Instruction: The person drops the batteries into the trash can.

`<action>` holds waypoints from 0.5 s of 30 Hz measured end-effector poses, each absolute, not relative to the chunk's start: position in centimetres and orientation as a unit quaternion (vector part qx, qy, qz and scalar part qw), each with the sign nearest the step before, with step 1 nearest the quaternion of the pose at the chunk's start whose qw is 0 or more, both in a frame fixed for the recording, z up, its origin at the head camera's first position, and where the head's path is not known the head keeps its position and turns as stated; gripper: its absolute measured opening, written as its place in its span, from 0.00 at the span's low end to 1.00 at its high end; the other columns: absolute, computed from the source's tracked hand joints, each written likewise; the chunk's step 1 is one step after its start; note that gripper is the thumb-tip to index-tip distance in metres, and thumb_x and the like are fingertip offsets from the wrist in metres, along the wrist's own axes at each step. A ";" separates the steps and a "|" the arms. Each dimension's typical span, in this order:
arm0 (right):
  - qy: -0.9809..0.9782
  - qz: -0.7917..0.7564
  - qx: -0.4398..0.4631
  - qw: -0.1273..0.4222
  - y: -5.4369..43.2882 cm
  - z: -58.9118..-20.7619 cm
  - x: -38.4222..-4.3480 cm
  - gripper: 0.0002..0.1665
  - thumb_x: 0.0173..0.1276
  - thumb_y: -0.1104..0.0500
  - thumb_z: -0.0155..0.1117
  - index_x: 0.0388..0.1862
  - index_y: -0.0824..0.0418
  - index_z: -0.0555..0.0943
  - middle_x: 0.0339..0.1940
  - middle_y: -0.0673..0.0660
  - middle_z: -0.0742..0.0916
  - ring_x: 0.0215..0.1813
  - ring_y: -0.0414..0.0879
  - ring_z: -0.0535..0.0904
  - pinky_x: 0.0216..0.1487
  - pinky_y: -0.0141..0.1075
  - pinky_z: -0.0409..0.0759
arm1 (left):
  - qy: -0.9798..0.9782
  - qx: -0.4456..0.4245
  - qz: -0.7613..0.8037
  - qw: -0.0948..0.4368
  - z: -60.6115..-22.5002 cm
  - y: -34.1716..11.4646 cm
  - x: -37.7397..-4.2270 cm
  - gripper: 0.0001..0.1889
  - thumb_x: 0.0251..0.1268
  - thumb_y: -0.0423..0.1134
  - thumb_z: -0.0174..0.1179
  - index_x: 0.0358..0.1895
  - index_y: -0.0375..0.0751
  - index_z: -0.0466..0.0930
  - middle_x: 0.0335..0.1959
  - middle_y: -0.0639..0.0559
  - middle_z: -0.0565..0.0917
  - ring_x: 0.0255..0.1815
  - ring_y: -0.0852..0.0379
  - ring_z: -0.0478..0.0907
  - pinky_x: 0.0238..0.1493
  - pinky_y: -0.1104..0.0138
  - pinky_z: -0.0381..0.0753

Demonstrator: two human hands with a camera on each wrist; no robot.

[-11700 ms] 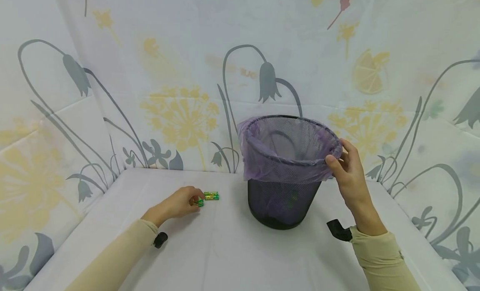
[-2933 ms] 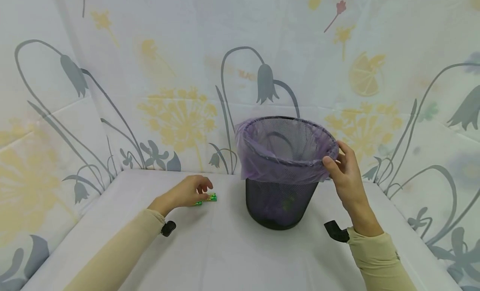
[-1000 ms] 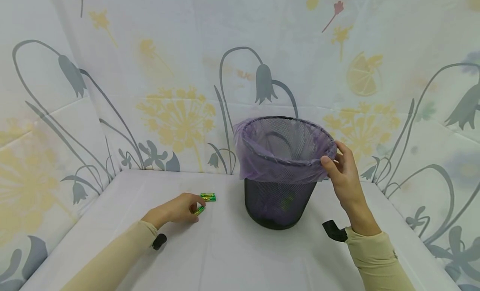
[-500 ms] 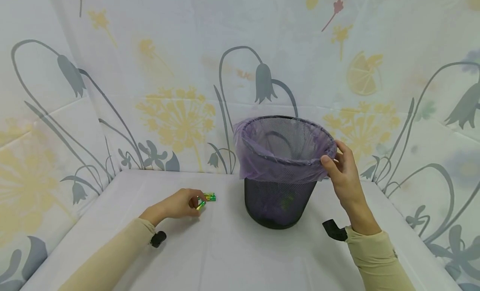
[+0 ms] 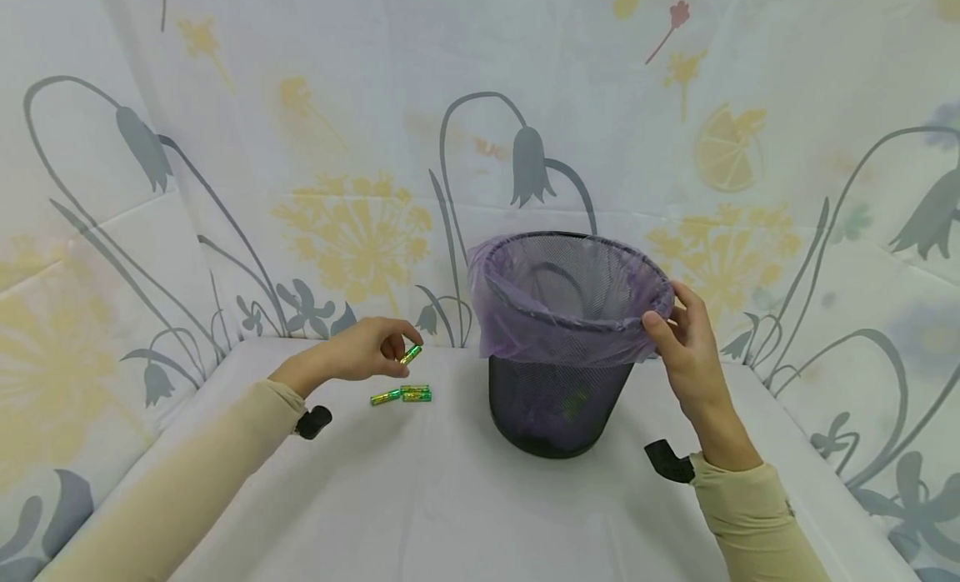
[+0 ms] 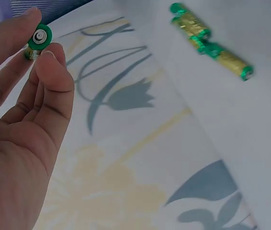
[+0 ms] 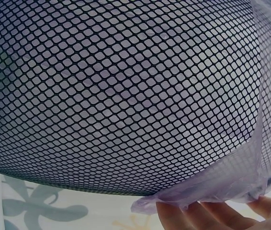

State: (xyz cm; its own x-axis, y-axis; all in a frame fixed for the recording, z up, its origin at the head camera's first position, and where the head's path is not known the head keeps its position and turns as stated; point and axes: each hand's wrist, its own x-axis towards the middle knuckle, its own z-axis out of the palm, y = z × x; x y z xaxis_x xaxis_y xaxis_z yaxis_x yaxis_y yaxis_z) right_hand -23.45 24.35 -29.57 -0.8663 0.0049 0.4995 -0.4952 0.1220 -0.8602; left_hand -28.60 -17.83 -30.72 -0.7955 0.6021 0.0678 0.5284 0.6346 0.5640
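Observation:
My left hand (image 5: 367,348) pinches a green and gold battery (image 5: 410,354) between thumb and fingers, raised above the table. In the left wrist view the end of that battery (image 6: 40,36) faces the camera. Below the hand, 3 more batteries (image 5: 416,393) lie close together on the white cloth. A black mesh wastebasket (image 5: 562,407) lined with a purple bag (image 5: 562,340) stands right of them. My right hand (image 5: 693,357) grips its rim at the right, thumb outside on the bag. Greenish shapes show faintly through the mesh, low in the basket.
White cloth covers the table (image 5: 450,515). A flower-printed curtain (image 5: 360,148) rises behind it and along both sides. Black wrist cameras (image 5: 313,422) sit on both sleeves.
My left hand has picked a battery off the table and lifted it up and away from the others. The right hand keeps its grip on the wastebasket's rim.

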 end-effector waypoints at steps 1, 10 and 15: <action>-0.723 0.641 0.171 0.196 24.3 -29.6 -23.5 0.37 0.71 0.56 0.55 0.75 0.55 0.53 0.63 0.69 0.68 0.57 0.50 0.71 0.48 0.28 0.72 | 0.903 0.315 0.287 0.059 -30.0 -17.6 -28.6 0.21 0.56 0.33 0.68 0.54 0.43 0.77 0.32 0.52 0.77 0.32 0.58 0.77 0.39 0.63 0.77; -0.720 0.640 0.176 0.202 24.4 -29.7 -23.5 0.37 0.71 0.56 0.55 0.75 0.55 0.53 0.62 0.70 0.68 0.57 0.52 0.72 0.47 0.28 0.73 | 0.895 0.338 0.292 0.015 -24.0 -15.5 -28.9 0.22 0.57 0.33 0.68 0.56 0.42 0.77 0.34 0.49 0.79 0.35 0.55 0.78 0.42 0.62 0.78; -0.713 0.646 0.183 0.201 24.4 -29.7 -23.6 0.36 0.71 0.57 0.55 0.75 0.56 0.54 0.62 0.70 0.67 0.56 0.50 0.72 0.47 0.28 0.74 | 0.889 0.343 0.304 0.005 -20.7 -13.6 -29.1 0.23 0.57 0.33 0.68 0.58 0.41 0.76 0.36 0.47 0.79 0.36 0.54 0.78 0.43 0.62 0.77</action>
